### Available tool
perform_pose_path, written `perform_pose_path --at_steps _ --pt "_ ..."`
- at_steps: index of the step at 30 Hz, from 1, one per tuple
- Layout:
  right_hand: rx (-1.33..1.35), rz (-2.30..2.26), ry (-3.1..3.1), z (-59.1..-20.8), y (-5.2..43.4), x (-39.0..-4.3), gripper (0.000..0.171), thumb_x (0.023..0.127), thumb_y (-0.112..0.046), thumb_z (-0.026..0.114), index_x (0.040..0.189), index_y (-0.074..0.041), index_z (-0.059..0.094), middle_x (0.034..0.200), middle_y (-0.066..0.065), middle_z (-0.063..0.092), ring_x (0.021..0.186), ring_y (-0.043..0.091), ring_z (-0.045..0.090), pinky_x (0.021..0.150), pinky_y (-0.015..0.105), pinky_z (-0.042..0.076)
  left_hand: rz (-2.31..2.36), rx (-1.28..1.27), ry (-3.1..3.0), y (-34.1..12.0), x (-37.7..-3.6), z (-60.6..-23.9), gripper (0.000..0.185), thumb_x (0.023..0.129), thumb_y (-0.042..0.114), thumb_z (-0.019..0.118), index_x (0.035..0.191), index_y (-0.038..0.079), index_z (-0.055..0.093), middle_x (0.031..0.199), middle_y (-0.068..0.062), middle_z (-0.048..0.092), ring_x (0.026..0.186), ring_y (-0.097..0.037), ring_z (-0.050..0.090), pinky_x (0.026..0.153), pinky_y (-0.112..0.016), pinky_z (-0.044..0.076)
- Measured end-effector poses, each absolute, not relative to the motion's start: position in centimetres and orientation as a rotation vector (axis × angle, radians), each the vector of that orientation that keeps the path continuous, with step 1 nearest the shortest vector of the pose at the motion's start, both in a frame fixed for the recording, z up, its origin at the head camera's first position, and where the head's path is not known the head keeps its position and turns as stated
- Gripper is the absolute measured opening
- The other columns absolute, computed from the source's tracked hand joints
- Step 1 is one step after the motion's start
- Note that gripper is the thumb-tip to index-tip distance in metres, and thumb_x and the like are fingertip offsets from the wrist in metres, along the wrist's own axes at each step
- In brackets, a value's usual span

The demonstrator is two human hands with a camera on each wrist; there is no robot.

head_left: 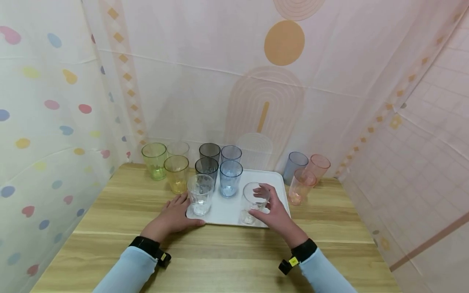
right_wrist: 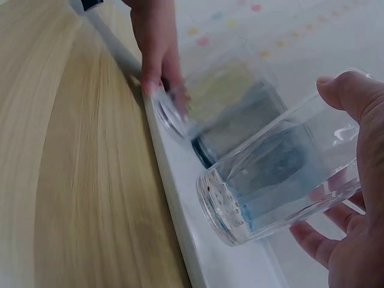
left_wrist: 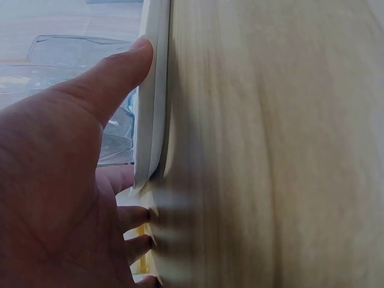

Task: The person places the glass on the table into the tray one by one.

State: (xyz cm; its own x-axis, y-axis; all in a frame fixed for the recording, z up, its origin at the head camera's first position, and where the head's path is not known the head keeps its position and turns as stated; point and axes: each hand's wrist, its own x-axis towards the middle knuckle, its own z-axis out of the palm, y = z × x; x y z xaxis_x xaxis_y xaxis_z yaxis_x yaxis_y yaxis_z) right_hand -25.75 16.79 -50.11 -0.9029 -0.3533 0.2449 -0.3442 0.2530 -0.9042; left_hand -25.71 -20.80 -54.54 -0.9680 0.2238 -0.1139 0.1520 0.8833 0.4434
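A white tray (head_left: 234,211) lies on the wooden table (head_left: 220,252). My right hand (head_left: 264,203) grips a clear tumbler (head_left: 252,201) at the tray's front edge, thumb and fingers round its side; in the right wrist view this tumbler (right_wrist: 270,186) leans over the tray's rim (right_wrist: 198,240). My left hand (head_left: 179,213) rests flat at the tray's front-left corner, thumb along the rim (left_wrist: 153,90) and fingers straight beside it. A second clear tumbler (head_left: 200,194) stands on the tray next to that hand. A blue tumbler (head_left: 230,178) and a grey one (head_left: 207,167) stand further back on the tray.
Green (head_left: 154,160), yellow (head_left: 176,173) and other tumblers stand behind and left of the tray. Right of it are a blue-grey tumbler (head_left: 295,165) and two pink ones (head_left: 301,186). Patterned sheets wall the table on three sides.
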Motion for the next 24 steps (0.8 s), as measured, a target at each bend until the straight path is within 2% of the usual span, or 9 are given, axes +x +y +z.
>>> perform_pose_path --at_steps 6,11,16,24 --pt "-0.698 -1.756 2.454 -50.2 14.0 -26.8 0.084 0.100 -0.015 0.085 0.165 -0.010 0.032 0.159 0.016 0.055 0.150 0.032 0.052 0.123 0.073 0.036 0.680 0.300 2.890 -20.7 -25.5 -54.1 0.122 0.090 0.075 0.078 0.167 -0.009 0.036 0.179 -0.031 0.019 0.164 -0.057 0.017 0.128 -0.079 0.011" --pt "-0.736 -1.771 2.433 -50.1 12.1 -27.6 0.083 0.100 -0.017 0.086 0.164 -0.014 0.034 0.157 0.013 0.057 0.149 0.029 0.053 0.123 0.070 0.039 0.680 0.296 2.889 -20.6 -25.4 -54.0 0.121 0.090 0.075 0.078 0.167 -0.009 0.036 0.180 -0.030 0.019 0.164 -0.056 0.017 0.129 -0.078 0.011" --pt "-0.765 -1.778 2.423 -49.9 10.9 -28.2 0.085 0.099 -0.018 0.087 0.165 -0.012 0.033 0.157 0.015 0.056 0.149 0.028 0.052 0.123 0.069 0.038 0.668 0.291 2.890 -20.6 -25.4 -54.1 0.121 0.090 0.076 0.077 0.168 -0.008 0.037 0.180 -0.029 0.019 0.164 -0.056 0.016 0.129 -0.078 0.010" --pt "-0.774 -1.747 2.434 -50.3 9.8 -28.6 0.087 0.099 -0.026 0.087 0.166 -0.013 0.033 0.156 0.011 0.056 0.149 0.027 0.051 0.122 0.065 0.041 0.684 0.296 2.896 -20.7 -25.3 -54.0 0.120 0.089 0.074 0.079 0.167 -0.008 0.038 0.179 -0.030 0.021 0.164 -0.056 0.018 0.128 -0.079 0.012"
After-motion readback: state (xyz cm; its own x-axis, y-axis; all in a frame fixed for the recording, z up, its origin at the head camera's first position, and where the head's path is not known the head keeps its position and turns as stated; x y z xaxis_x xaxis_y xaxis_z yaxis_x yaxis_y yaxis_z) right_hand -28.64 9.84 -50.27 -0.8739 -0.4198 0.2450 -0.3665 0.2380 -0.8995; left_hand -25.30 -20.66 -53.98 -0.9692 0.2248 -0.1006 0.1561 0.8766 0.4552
